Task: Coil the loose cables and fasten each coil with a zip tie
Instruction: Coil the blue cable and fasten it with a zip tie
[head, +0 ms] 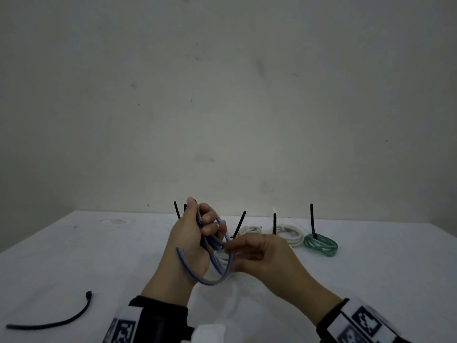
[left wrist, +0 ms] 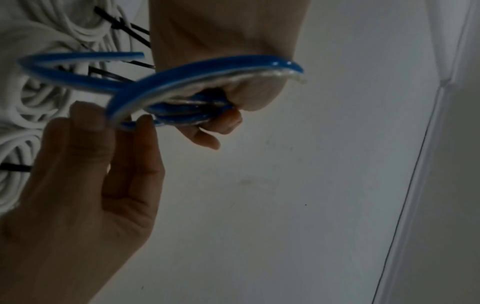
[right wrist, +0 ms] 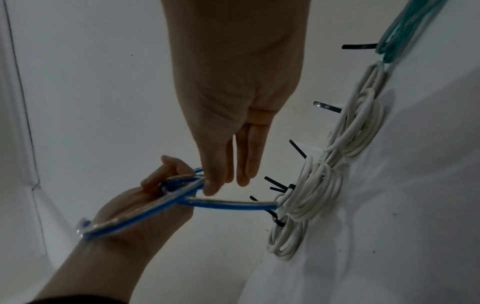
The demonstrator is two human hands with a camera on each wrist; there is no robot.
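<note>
Your left hand [head: 191,240] grips the blue cable [head: 210,266] coil; your right hand [head: 262,256] pinches its loop. One loose zip tie [head: 53,316] lies at 8 o'clock on the tabletop [head: 371,280]; one green coil [head: 320,244] at 2.

A plain, bare indoor workspace, of what kind cannot be told. A surface [head: 74,256] draped in white cloth stands against a blank, scuffed off-white wall [head: 222,95]. Along the surface's far edge lie coils of white cable [head: 291,235] and one green coil [head: 321,244], each bound with a black zip tie.
</note>
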